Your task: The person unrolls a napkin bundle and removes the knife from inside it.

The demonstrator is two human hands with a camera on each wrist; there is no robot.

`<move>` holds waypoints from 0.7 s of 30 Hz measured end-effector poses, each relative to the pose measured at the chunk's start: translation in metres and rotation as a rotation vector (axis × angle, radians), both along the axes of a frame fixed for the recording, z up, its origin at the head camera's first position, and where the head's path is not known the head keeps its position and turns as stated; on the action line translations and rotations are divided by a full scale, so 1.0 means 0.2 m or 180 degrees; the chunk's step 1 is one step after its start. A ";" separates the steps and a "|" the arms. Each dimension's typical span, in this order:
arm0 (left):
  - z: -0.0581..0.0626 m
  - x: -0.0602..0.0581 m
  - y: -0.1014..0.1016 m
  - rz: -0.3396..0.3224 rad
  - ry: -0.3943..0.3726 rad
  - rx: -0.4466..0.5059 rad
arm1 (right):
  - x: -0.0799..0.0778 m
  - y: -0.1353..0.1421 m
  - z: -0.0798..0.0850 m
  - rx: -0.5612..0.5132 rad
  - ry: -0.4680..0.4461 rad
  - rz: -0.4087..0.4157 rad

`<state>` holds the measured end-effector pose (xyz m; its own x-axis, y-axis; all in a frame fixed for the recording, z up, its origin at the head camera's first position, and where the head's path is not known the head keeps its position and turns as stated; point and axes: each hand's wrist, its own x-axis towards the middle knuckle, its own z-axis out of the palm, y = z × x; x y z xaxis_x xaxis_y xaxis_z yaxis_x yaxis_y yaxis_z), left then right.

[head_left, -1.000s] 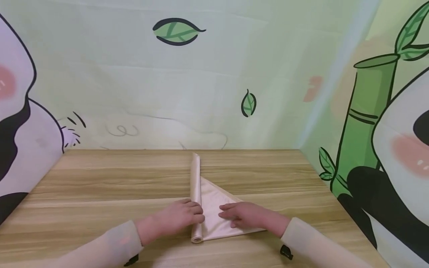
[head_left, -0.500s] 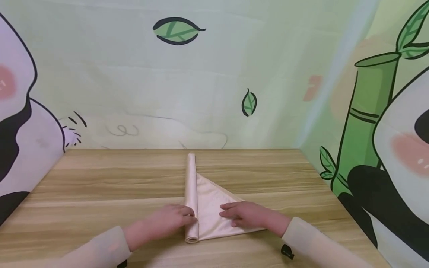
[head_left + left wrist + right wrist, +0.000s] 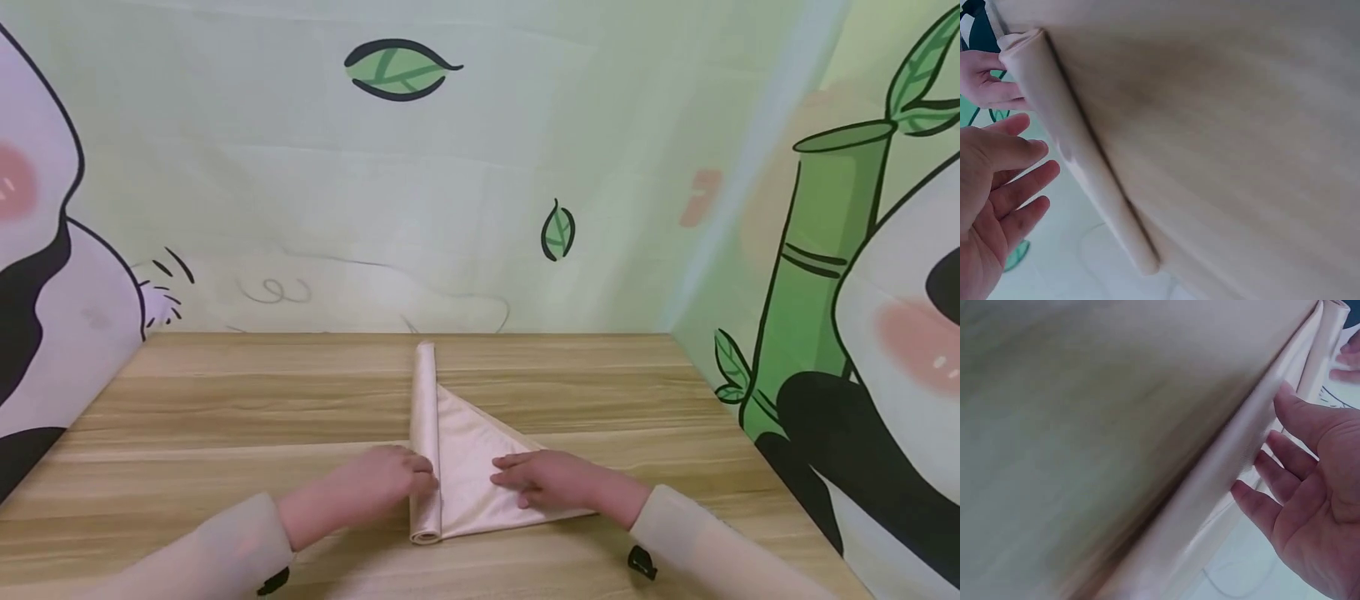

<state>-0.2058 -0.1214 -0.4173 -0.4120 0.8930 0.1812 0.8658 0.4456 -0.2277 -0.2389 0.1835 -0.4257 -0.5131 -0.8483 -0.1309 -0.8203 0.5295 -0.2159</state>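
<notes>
A pale pink cloth lies on the table, its left part wound into a long slim roll (image 3: 424,408) and its right part a flat triangular piece (image 3: 467,467). My left hand (image 3: 375,483) has its fingertips at the near half of the roll. In the left wrist view, the fingers of that left hand (image 3: 1007,181) are slightly bent and spread beside the roll (image 3: 1072,125), not curled round it. My right hand (image 3: 558,482) rests on the flat piece with extended fingers. In the right wrist view, the right hand (image 3: 1310,475) touches the cloth (image 3: 1222,469) with its fingertips.
The wooden table (image 3: 247,400) reaches back to a pale green printed backdrop (image 3: 480,167) with leaves. Cartoon pandas and a bamboo stalk (image 3: 817,267) are drawn on the sides. A small black piece (image 3: 642,563) shows under the right sleeve.
The roll has shifted slightly left, uncovering more of the flat piece. My left hand has drawn left with it. The right hand stays in place on the cloth.
</notes>
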 end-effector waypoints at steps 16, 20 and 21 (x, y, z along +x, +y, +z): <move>0.06 -0.04 0.16 -0.0023 -0.0074 -0.0637 | -0.02 -0.13 0.01 -0.0030 0.0213 0.0216; 0.06 -0.04 0.16 0.0003 0.0002 -0.0750 | -0.03 -0.14 0.00 0.0002 0.0184 0.0192; 0.06 -0.05 0.16 0.0016 0.0028 -0.0778 | -0.03 -0.14 0.00 0.0010 0.0187 0.0198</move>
